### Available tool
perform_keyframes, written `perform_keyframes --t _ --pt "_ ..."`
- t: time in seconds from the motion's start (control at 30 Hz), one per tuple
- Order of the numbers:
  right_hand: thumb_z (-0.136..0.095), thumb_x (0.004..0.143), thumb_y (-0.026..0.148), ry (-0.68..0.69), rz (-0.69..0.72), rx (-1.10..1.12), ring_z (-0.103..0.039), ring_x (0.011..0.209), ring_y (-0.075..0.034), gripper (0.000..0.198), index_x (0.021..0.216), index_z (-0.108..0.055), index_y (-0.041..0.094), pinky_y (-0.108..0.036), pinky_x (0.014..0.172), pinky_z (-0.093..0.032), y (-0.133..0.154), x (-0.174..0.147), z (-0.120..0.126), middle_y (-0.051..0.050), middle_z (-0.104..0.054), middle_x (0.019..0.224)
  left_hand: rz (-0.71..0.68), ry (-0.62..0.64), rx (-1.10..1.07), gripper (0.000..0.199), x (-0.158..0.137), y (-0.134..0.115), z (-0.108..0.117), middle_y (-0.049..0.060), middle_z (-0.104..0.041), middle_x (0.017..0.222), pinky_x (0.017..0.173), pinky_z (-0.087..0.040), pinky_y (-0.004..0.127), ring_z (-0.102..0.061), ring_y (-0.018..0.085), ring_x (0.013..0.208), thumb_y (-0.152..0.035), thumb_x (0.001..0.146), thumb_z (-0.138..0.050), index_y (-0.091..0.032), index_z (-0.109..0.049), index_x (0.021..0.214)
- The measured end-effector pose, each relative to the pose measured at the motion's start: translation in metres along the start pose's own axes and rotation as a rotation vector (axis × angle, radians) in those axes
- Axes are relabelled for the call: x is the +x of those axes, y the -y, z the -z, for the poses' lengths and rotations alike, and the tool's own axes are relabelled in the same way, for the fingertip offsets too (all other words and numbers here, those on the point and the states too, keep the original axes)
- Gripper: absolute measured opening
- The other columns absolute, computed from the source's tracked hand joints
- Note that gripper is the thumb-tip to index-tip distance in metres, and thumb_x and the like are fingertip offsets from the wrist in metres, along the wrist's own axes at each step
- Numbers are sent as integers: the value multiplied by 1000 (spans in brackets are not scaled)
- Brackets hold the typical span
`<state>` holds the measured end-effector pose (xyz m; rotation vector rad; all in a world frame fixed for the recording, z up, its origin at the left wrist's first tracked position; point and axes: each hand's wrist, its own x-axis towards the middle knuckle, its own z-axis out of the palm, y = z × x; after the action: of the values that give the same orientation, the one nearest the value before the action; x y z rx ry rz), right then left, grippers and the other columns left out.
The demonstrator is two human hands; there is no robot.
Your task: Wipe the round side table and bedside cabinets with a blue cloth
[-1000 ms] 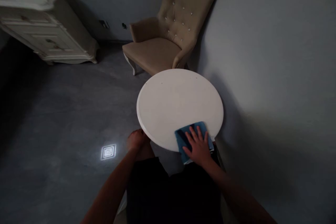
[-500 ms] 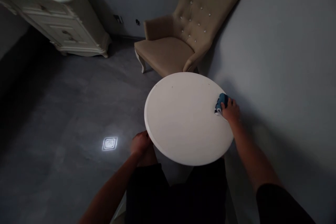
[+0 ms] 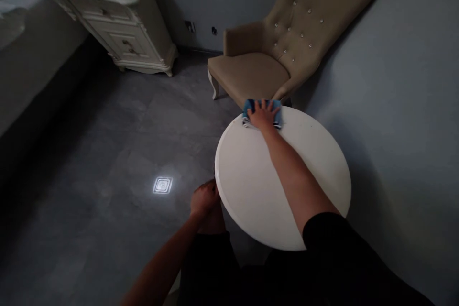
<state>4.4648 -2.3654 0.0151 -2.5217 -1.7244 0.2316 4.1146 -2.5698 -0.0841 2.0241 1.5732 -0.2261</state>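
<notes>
A folded blue cloth (image 3: 277,105) with dark and white stripes lies at the far edge of a round white table (image 3: 251,172). My right hand (image 3: 262,115) holds it down against the tabletop, fingers spread across it, the arm reaching over the table. Beside the table's left rim, my left hand (image 3: 204,198) is closed above my knee. Its fingertips are hidden near the rim, so whatever they hold cannot be made out.
A tan tufted armchair (image 3: 247,74) stands just beyond the table. The grey wall (image 3: 405,119) runs along the right. A white cabinet (image 3: 132,43) and part of a bed (image 3: 39,62) are at the left. A lit square patch (image 3: 162,185) shows on the grey floor.
My right hand has carried the cloth from the table's right edge to its far left edge. My left hand stays by the left rim. The view has shifted left.
</notes>
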Motion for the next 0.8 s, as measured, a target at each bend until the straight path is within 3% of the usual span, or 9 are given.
perform_keyframes --t 0.1,0.17,0.3,0.4,0.5,0.57,0.67,0.73,0.8 --pt "-49 119 58 21 213 45 -18 176 -53 72 175 -52 12 -88 135 -3 80 -46 -17 -17 -35 191 5 22 20 46 -2 -5 2 16 -86 131 98 -59 35 -81 32 122 -46 116 -48 -23 -88 121" --pt "-54 115 60 35 324 57 -19 178 -48 69 172 -59 20 -81 141 -5 110 -95 -26 -6 -38 191 -8 46 22 46 -4 -9 3 17 -86 132 98 -59 36 -81 33 122 -46 116 -50 -21 -88 122" --pt "-53 111 65 46 479 59 -15 182 -41 72 177 -54 36 -69 148 -3 112 -215 -36 12 -32 192 8 55 -38 42 -12 -7 0 19 -85 137 102 -57 37 -80 33 124 -45 115 -58 -19 -85 134" --pt "-44 111 72 115 483 24 -7 184 -33 73 180 -42 49 -64 150 1 72 -307 -37 23 -25 190 -4 66 -101 42 -17 -1 -5 18 -82 144 101 -56 33 -79 30 124 -40 112 -64 -16 -81 143" --pt "-41 109 79 159 438 -31 -6 184 -30 75 180 -40 55 -66 151 -10 6 -385 -37 24 -22 189 -60 57 -42 43 -18 -2 -10 20 -85 135 99 -57 35 -81 33 120 -44 113 -58 -15 -87 127" --pt "-43 109 79 149 364 -73 -11 183 -36 77 180 -45 50 -72 148 -19 -49 -427 -37 16 -24 191 -55 27 0 52 -18 -5 -13 21 -86 128 97 -59 39 -82 36 118 -51 115 -49 -18 -90 118" --pt "-46 113 63 79 144 -142 -20 181 -45 72 178 -53 32 -82 142 -22 -133 -470 -34 -2 -31 192 -21 1 13 60 -16 -9 -18 23 -86 126 96 -61 42 -82 38 116 -58 115 -45 -19 -91 116" --pt "-43 115 53 12 -36 -163 -22 179 -48 69 176 -55 22 -85 139 -22 -177 -484 -30 -10 -36 191 -21 -8 13 58 -14 -9 -20 23 -86 127 96 -61 43 -82 39 116 -58 114 -47 -20 -91 117" --pt "-39 117 49 -42 -210 -162 -22 179 -50 69 175 -55 15 -85 137 -24 -204 -485 -28 -15 -36 191 -34 -12 3 55 -12 -8 -22 23 -86 129 96 -61 44 -82 39 118 -58 113 -50 -21 -91 119"
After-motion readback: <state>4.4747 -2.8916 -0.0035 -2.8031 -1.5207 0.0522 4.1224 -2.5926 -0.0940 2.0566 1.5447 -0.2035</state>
